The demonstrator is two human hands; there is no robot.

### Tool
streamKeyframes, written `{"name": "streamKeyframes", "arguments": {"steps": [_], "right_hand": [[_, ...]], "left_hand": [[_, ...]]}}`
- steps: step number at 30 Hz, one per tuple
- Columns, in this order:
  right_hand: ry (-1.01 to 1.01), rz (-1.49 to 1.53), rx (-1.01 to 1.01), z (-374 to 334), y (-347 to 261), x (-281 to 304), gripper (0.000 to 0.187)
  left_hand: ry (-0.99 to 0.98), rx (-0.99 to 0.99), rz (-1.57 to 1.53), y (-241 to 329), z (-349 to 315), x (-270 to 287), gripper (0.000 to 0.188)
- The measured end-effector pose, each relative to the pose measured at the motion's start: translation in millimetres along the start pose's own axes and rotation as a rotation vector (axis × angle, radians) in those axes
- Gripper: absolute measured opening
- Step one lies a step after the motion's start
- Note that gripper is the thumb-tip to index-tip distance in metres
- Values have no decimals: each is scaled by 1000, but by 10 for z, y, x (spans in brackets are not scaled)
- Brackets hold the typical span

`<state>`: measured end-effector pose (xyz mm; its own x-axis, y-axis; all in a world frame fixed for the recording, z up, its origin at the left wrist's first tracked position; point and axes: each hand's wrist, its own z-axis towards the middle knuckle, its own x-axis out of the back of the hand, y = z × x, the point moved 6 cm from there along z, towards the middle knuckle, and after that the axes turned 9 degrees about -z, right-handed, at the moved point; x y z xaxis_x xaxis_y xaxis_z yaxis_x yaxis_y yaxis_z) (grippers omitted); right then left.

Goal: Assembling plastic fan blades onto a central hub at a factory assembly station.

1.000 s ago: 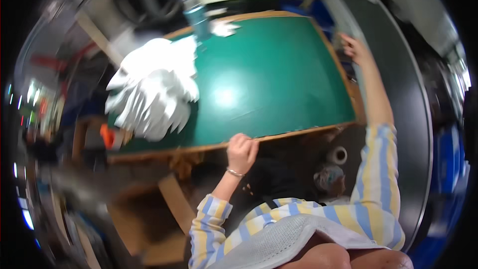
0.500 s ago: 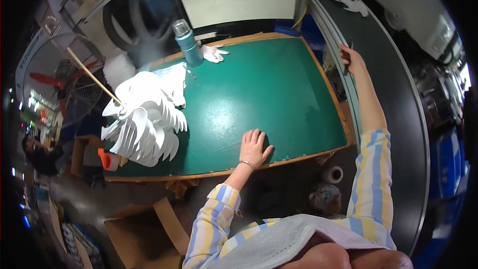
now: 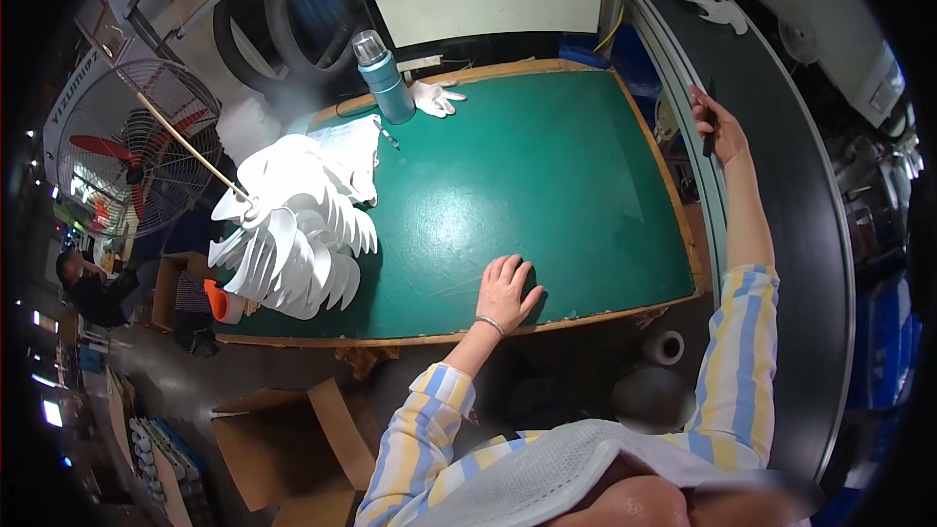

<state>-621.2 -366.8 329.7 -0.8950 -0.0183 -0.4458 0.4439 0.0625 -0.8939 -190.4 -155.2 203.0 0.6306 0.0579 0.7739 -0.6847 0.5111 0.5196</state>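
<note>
My left hand (image 3: 507,295) lies flat on the green tabletop (image 3: 547,185) near its front edge, fingers stretched out, holding nothing. Over the metal rail (image 3: 698,156) between table and conveyor belt (image 3: 781,254), my right hand (image 3: 720,127) is closed around a slim dark tool (image 3: 709,143); its exact kind is too small to make out. White curved blade-like parts (image 3: 303,249) are strung close together around a wooden stick (image 3: 195,144) at the table's left. More white curved parts (image 3: 717,8) lie at the belt's far end.
A blue-green thermos (image 3: 389,88) stands at the back beside a white glove (image 3: 436,98). A pen (image 3: 390,140) lies near a paper sheet. An orange tape roll (image 3: 223,303) sits at the front left corner. An open cardboard box (image 3: 283,439) is on the floor; a fan (image 3: 137,161) stands left.
The view has shifted slightly, bringing more of the fan into sight. My left hand stays flat on the table, and my right hand still grips the dark tool beside the belt.
</note>
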Motion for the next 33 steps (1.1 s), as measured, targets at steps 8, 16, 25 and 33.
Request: {"name": "streamKeyframes", "arguments": {"steps": [8,16,25,33], "right_hand": [[-82,140,75,-110,-82,-10,38],[-88,126,79,-102,-114,-132,33],[-44,102,91,-200,-122,-180,37],[-51,62,80,-112,-65,-196,28]], "left_hand": [[21,-28,-15,19,4,-5,45],[37,-31,-29,22,14,0,44],[31,-44,-12,30,-8,4,43],[23,-76,-19,7,-9,-40,42]]}}
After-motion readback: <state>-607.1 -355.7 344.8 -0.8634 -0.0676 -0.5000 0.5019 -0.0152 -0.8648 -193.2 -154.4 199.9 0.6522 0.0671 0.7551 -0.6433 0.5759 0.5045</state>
